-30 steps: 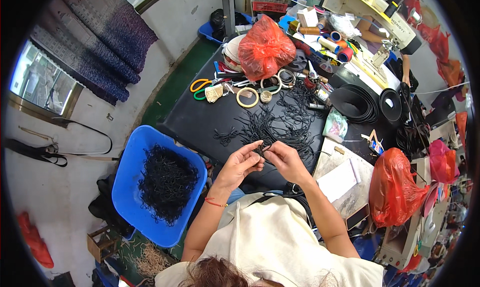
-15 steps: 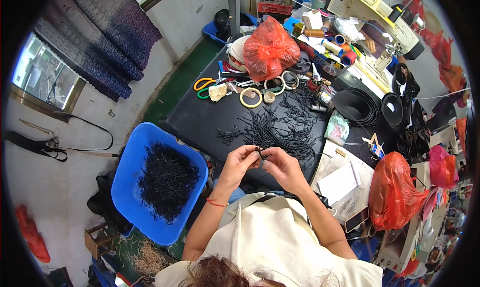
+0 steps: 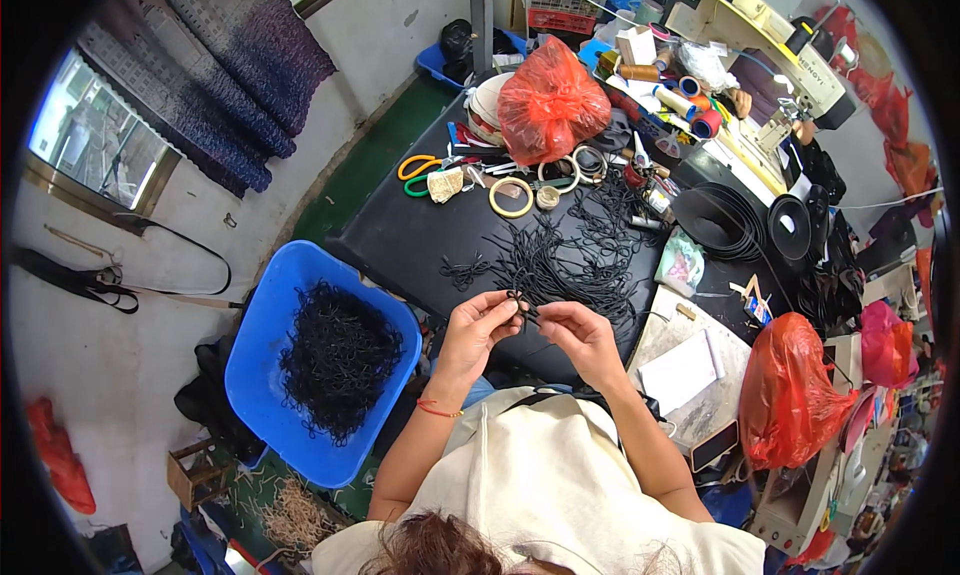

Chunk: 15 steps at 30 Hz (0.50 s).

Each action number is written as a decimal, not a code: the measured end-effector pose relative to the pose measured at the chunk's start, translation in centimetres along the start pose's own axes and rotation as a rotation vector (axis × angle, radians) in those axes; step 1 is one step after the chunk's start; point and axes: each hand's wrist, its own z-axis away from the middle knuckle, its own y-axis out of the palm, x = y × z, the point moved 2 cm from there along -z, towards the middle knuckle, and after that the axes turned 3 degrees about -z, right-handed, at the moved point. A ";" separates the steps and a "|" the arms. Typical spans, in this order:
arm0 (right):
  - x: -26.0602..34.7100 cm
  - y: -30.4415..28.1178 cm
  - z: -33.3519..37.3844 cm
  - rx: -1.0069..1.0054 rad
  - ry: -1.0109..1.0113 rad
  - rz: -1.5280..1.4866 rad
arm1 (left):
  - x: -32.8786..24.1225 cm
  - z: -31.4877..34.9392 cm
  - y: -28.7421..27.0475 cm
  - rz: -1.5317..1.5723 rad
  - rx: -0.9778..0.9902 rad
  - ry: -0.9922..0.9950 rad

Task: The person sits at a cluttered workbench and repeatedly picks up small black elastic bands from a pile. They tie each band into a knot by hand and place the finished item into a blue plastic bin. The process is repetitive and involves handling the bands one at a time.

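Note:
Between my hands, over the near edge of the black table (image 3: 400, 245), is a short black cord (image 3: 517, 297) with a small loop standing up. My left hand (image 3: 480, 333) pinches it between thumb and finger. The fingers of my right hand (image 3: 580, 339) are closed at the cord's other side, on its thin dark ends. Just beyond my hands lies a loose heap of black cords (image 3: 560, 272), with a smaller bunch (image 3: 464, 271) to its left.
At my left stands a blue tub (image 3: 246, 380) full of tangled black cords (image 3: 340, 360). Scissors (image 3: 420, 165), tape rings (image 3: 511, 198) and a red plastic bag (image 3: 553, 100) lie at the back. A sewing machine (image 3: 800, 65) stands back right; a white pad (image 3: 680, 370) lies right.
My right hand has drawn slightly away from the left, and more of the cord shows between them, with its loop now upright. The whole view has shifted a little.

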 end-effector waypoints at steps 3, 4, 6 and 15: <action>0.5 0.9 0.2 0.007 -0.096 0.095 | 0.2 0.0 0.1 0.028 -0.046 -0.008; 0.7 1.3 0.2 0.000 -0.121 0.124 | 0.4 -0.1 -0.1 0.016 -0.031 0.018; 0.4 1.8 0.0 -0.052 -0.121 0.068 | 1.1 -0.4 -0.3 -0.008 0.008 0.064; -1.6 1.6 -0.9 -0.095 -0.134 0.073 | 2.0 -0.1 -0.7 -0.162 -0.016 0.124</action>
